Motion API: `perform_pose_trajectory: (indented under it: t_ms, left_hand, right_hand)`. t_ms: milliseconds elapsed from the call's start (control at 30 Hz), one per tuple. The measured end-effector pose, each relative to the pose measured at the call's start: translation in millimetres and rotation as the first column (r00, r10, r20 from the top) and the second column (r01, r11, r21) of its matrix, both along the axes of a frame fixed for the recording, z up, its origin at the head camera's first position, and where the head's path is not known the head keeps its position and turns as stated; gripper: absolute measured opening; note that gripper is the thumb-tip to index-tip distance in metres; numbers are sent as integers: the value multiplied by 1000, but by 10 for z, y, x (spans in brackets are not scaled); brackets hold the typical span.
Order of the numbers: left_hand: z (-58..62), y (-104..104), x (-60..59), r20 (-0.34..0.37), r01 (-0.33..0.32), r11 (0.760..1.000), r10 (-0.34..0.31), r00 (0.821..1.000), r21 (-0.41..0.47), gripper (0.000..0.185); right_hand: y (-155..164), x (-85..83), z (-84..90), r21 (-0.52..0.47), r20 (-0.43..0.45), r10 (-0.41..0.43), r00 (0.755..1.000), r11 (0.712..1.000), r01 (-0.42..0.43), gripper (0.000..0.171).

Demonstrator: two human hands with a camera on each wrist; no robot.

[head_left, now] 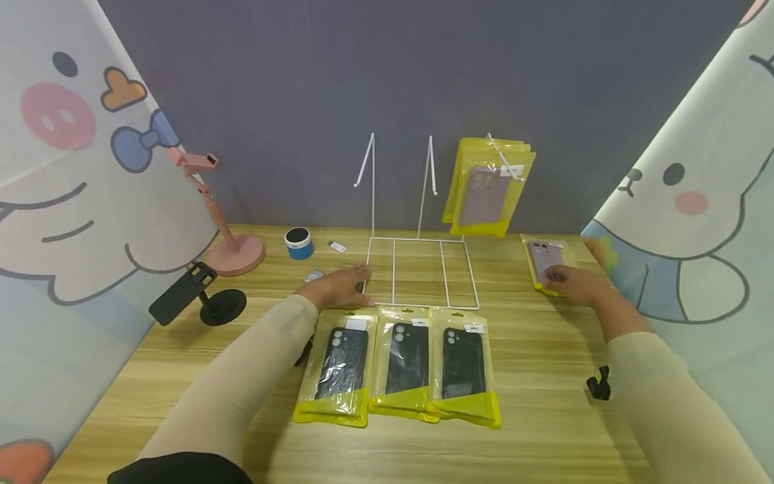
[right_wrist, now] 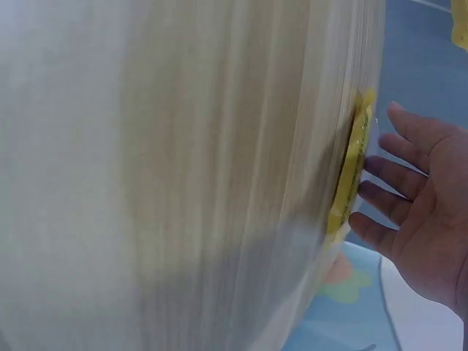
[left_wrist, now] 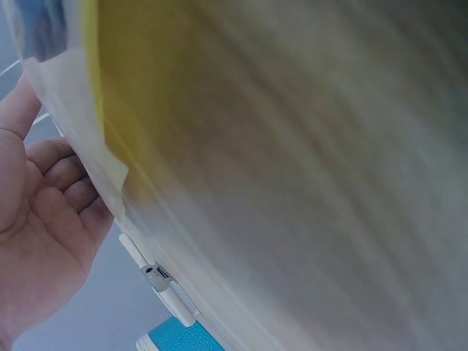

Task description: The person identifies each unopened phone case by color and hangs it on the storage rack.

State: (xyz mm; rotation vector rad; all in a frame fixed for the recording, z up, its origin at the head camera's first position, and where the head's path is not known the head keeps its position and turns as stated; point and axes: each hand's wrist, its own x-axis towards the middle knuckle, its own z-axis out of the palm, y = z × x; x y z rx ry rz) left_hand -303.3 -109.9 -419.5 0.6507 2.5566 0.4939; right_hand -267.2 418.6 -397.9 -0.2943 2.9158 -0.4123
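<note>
My left hand [head_left: 340, 287] rests at the left edge of a white wire display rack [head_left: 417, 239], thumb apart from the loosely bent fingers. Whether it touches the wire is unclear. On the right, my right hand [head_left: 574, 282] reaches over a bagged mauve phone case [head_left: 540, 259] lying on the table. In the right wrist view, its fingers [right_wrist: 395, 201] are spread beside the bag's yellow edge [right_wrist: 351, 168]; contact is hard to tell. Several bagged mauve phone cases [head_left: 484, 195] hang from the rack's right hook. Three bagged black phone cases [head_left: 407, 356] lie in a row before the rack.
The rack's left and middle hooks carry nothing. A pink lamp [head_left: 236, 254], a black phone stand [head_left: 220, 307], a blue-and-white cylinder [head_left: 299, 245] and a small white USB stick [head_left: 337, 247] occupy the left. A grey wall [head_left: 290, 101] closes off the back; printed cloths hang at both sides.
</note>
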Motion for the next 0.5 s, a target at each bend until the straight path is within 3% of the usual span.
perform_pose_trajectory:
  t_ms: [133, 233, 300, 367, 433, 467, 500]
  left_hand:
    - [17, 4, 18, -1, 6, 1000, -6, 1000, 1, 91]
    - [29, 5, 25, 5, 3, 1000, -3, 1000, 0, 91]
    - [28, 2, 26, 5, 5, 1000, -5, 1000, 1, 91]
    - [28, 1, 26, 7, 5, 1000, -5, 1000, -1, 91]
    - [28, -1, 27, 9, 6, 1000, -6, 1000, 0, 91]
    - [27, -2, 27, 9, 8, 1000, -8, 1000, 2, 91]
    - [27, -2, 26, 10, 7, 1000, -7, 1000, 4, 91]
  right_hand:
    - [-74, 75, 83, 25, 15, 44, 999, 999, -44, 44]
    - [-139, 140, 221, 36, 132, 82, 988, 995, -88, 43]
    - [-188, 192, 318, -13, 299, 89, 950, 996, -89, 41]
    - [-235, 238, 392, -71, 470, 78, 879, 996, -50, 41]
    - [-269, 272, 447, -111, 578, 62, 814, 994, 3, 42]
    - [-279, 281, 466, -119, 591, 59, 805, 993, 15, 41]
    - [-283, 286, 479, -132, 579, 64, 813, 991, 16, 40]
